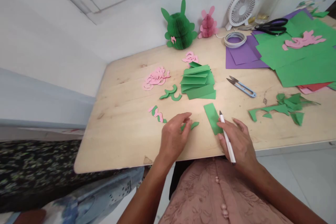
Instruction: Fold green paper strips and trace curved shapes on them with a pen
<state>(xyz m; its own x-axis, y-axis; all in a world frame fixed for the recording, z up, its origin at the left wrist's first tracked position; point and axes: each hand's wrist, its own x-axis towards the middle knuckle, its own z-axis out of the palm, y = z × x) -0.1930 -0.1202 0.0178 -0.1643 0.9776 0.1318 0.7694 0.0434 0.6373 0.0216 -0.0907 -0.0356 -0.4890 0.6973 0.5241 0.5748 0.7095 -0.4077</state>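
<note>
My left hand (175, 133) is closed with its thumb and fingertips around a small wavy green paper cutout (194, 125), one end of which sticks out to the right. My right hand (239, 142) holds a white pen (228, 140) slantwise, its dark tip pointing away from me. Under that hand's fingers lies a green paper strip (211, 114), partly covered. Just beyond are a fanned stack of green strips (195, 79), some curved green cutouts (170, 92) and a short row of pink and green cutouts (157, 114).
Pink cutouts (156, 77) lie farther left. Blue thread snips (243, 87) and green scraps (285, 107) are to the right. At the back stand green (180, 29) and pink (208, 24) paper figures, a fan (241, 8), tape (235, 40), black scissors (271, 27) and paper sheets (294, 66).
</note>
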